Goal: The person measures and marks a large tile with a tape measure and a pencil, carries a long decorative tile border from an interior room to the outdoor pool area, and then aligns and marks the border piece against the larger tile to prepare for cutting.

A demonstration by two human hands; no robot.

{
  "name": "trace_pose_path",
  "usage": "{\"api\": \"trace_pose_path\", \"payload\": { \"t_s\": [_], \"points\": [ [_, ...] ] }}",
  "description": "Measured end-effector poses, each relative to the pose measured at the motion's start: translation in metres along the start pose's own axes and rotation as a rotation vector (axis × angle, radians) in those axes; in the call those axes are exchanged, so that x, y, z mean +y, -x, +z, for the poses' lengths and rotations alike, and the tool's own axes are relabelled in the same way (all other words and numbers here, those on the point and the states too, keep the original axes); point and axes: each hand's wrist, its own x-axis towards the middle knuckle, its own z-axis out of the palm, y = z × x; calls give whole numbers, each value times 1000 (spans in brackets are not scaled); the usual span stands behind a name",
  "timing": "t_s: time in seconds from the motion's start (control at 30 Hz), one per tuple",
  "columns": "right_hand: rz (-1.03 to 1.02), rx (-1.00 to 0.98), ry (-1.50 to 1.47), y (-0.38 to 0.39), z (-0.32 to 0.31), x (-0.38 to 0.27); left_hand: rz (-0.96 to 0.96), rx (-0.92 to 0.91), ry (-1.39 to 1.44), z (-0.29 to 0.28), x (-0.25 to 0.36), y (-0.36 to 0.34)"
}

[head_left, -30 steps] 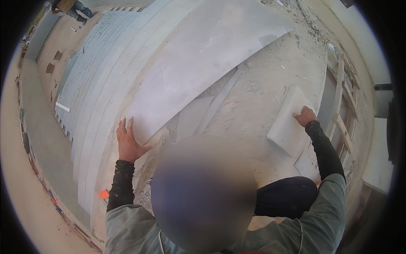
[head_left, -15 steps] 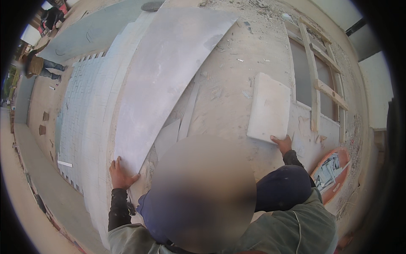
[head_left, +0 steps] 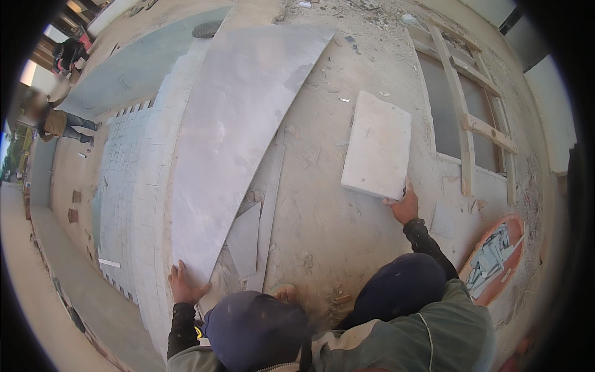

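Note:
A long grey slab [head_left: 229, 142] with a smooth face and a slanted right edge stretches away left of the middle. At its narrow near end is my left hand [head_left: 186, 284], fingers and thumb spread against the edge. To the right of it, my right hand [head_left: 404, 204] grips the near right corner of a thick off-white rectangular block [head_left: 376, 146], thumb at the near edge and fingers along the side. The block's underside is hidden, so I cannot tell if it is lifted or resting on the ground.
Cut slab strips [head_left: 245, 239] lie between the slab and my feet. A wooden frame [head_left: 468, 124] is on the right, near an orange tub [head_left: 517, 235] of offcuts. Pale tiling [head_left: 124, 180] runs along the left. Another person [head_left: 59, 123] stands far left; rubble [head_left: 347, 12] lies far ahead.
The block has shifted a little to the left with my right hand. My left hand stays at the slab's near end. More ground and my foot now show between my knees and the slab.

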Motion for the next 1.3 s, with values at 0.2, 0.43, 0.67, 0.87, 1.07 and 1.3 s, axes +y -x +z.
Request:
{"api": "trace_pose_path", "payload": {
  "t_s": [0.2,0.43,0.67,0.87,1.07,1.3],
  "points": [
    [-95,-59,156,-137,3,-16,-6,8,-22,3,-8,-2],
    [-13,474,252,-278,79,-105,5,0,-29,3,-3,-4],
    [-194,-251,-77,-119,154,-164,-12,56,-54,15,-10,0],
    [3,-1129,-36,-58,185,-212,-20,75,164,12,-15,4],
    [235,-1003,-542,-28,239,-260,-10,110,155,6,-19,0],
    [339,-815,-682,-14,259,-266,-41,199,288,8,8,21]
  ]
}}
